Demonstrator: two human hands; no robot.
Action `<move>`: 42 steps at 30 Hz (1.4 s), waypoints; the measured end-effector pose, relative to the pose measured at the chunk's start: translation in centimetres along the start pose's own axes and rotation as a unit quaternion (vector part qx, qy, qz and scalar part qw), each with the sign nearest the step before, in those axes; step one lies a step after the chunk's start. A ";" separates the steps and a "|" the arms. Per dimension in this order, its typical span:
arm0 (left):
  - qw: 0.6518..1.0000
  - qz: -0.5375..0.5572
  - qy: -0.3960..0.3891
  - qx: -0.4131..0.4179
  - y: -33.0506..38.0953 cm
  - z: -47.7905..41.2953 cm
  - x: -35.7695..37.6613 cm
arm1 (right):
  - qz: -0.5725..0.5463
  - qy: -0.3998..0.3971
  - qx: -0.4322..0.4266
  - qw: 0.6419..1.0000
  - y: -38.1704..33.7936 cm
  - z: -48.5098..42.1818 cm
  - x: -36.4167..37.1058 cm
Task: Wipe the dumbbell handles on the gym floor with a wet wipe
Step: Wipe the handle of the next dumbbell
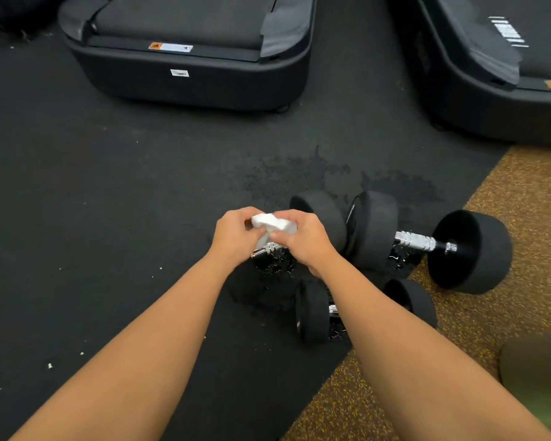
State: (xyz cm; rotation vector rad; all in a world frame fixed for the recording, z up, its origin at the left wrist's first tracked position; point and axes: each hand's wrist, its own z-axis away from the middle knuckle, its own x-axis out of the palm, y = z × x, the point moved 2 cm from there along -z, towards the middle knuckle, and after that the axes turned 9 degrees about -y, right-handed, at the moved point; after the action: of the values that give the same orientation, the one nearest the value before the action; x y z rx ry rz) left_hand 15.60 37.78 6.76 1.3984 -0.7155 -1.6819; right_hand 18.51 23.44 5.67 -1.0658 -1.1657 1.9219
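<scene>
Both hands meet above a dumbbell handle [268, 248]. The left hand [234, 238] and right hand [304, 240] have their fingers [258, 232] curled closed on a bunched white wipe [272, 222], held between them. Just right of the fingers lies a larger dumbbell [427, 241]; another dumbbell [314, 311] sits nearer, on the dark floor [109, 202].

The black rubber floor [109, 186] carried three dumbbells [427, 243], lying close together beside the speckled brown mat [522, 202]. Beyond the dumbbells, two treadmill bases [185, 81] stood on the same floor, with wet patches [299, 173] between.
</scene>
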 end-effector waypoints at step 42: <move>0.940 -0.327 0.082 -0.041 -2.7 0.7 0.4 | 0.436 -0.039 -0.189 0.879 3.9 -3.0 5.9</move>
State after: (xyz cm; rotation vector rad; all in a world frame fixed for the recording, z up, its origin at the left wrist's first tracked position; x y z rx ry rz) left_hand 14.26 38.75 4.52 1.8127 -0.0676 -2.0209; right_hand 17.95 27.89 -0.55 -2.0001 -1.2474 2.4554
